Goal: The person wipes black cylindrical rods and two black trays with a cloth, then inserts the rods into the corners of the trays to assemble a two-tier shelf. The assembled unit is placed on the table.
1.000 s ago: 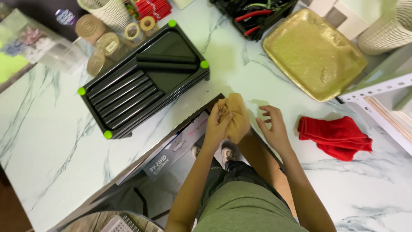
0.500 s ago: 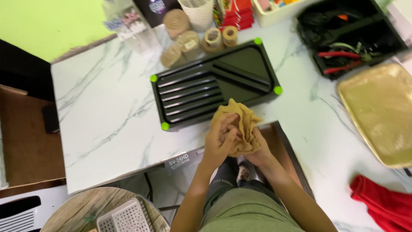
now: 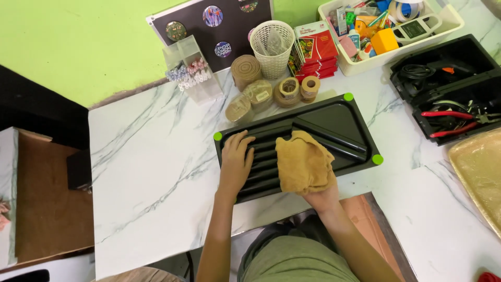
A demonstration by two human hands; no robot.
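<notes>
Now the left hand [image 3: 236,163] lies flat, fingers spread, on the black ridged plastic tray [image 3: 334,121] at nine o'clock; the right hand [image 3: 322,194], mostly hidden, seemingly presses a mustard-yellow cloth [image 3: 303,163] onto the tray's middle, on the white marble tabletop [image 3: 151,172].

red packets [image 3: 314,48] beside white basket [image 3: 272,46], black board with round stickers [image 3: 209,26]
</notes>
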